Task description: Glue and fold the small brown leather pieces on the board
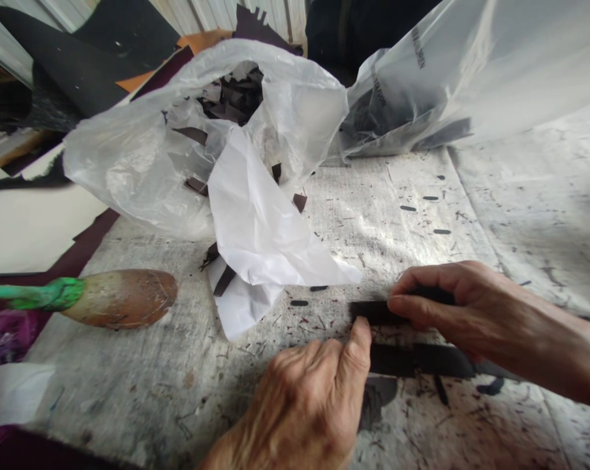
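Note:
My right hand (451,300) pinches a dark strip (376,312) between thumb and fingers, just above the cloth-covered table (143,378). The index finger of my left hand (309,398) points out and touches the strip's lower left edge; its other fingers are bent under, and the palm side is hidden. Below the held strip, more dark strips (393,360) lie in a row beside my left index finger, running under my right wrist. A darker grey piece (376,399) sits partly behind my left hand.
Crumpled white paper (256,215) lies before an open plastic bag (138,170) of dark scraps. A brush-like tool with a green handle (123,297) rests at left. Another clear bag (491,72) stands at upper right. Small dark bits are scattered over the cloth.

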`<act>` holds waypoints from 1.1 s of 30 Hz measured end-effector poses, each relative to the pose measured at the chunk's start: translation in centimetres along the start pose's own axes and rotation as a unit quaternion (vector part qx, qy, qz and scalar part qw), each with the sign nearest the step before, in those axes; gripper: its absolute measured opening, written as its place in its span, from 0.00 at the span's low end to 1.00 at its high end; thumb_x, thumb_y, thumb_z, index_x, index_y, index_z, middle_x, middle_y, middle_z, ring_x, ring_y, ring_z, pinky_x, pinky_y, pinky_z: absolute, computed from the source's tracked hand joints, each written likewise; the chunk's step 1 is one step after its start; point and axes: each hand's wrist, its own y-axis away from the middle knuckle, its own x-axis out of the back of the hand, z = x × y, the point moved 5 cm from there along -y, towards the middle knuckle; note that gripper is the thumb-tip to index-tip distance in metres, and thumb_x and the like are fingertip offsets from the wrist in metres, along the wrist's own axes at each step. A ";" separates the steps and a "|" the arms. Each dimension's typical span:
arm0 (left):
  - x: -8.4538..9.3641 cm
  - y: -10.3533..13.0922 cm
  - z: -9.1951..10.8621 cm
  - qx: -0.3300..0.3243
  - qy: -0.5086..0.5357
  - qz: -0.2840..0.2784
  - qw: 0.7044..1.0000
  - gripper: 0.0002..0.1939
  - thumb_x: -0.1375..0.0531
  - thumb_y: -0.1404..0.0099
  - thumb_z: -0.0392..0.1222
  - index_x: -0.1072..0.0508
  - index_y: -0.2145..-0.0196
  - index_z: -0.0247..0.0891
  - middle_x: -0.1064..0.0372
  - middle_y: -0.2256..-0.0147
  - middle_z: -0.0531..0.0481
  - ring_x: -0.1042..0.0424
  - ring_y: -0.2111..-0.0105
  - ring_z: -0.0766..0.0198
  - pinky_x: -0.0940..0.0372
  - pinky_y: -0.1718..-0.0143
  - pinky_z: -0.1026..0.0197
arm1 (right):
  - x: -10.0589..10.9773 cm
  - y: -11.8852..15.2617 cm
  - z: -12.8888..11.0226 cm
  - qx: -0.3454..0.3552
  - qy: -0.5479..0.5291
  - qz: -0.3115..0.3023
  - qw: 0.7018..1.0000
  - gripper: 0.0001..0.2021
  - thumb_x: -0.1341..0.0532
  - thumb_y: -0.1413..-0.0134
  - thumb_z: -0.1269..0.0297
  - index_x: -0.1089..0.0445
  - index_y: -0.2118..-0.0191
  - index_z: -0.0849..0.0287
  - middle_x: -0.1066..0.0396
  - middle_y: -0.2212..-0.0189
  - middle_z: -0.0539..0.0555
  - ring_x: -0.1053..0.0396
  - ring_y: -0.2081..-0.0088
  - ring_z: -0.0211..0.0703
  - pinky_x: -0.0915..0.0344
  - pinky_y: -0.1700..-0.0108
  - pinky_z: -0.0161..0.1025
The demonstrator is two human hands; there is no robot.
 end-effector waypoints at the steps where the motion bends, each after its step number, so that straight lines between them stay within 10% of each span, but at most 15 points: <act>1: 0.0 0.0 0.0 -0.003 -0.002 0.006 1.000 0.24 0.55 0.35 0.25 0.40 0.43 0.23 0.26 0.67 0.45 0.25 0.70 0.59 0.26 0.73 0.56 | 0.3 0.1 0.0 0.006 -0.016 0.011 1.000 0.19 0.41 0.49 0.44 0.27 0.69 0.55 0.40 0.85 0.46 0.48 0.86 0.31 0.51 0.86 0.30; 10: -1.1 0.2 -0.3 -0.038 0.012 0.073 0.997 0.30 0.54 0.45 0.20 0.40 0.43 0.20 0.27 0.71 0.47 0.26 0.75 0.60 0.29 0.80 0.58 | 3.5 2.9 3.3 -0.027 -0.185 0.156 0.970 0.24 0.34 0.60 0.37 0.33 0.76 0.55 0.47 0.90 0.44 0.51 0.87 0.32 0.55 0.86 0.31; 16: -0.8 0.2 -0.3 -0.038 0.009 0.048 0.998 0.36 0.53 0.53 0.22 0.40 0.43 0.21 0.25 0.69 0.45 0.25 0.73 0.59 0.27 0.76 0.58 | 1.4 2.7 1.0 0.032 -0.013 0.105 0.994 0.16 0.40 0.48 0.46 0.27 0.71 0.54 0.33 0.82 0.48 0.40 0.81 0.35 0.46 0.81 0.32; 33: -1.1 0.1 -0.6 -0.026 0.021 0.049 0.998 0.36 0.52 0.50 0.21 0.41 0.41 0.22 0.27 0.69 0.47 0.26 0.73 0.58 0.28 0.77 0.56 | 0.6 0.6 -1.3 0.076 0.287 0.114 0.948 0.13 0.46 0.45 0.57 0.31 0.76 0.55 0.41 0.87 0.46 0.47 0.84 0.33 0.56 0.80 0.35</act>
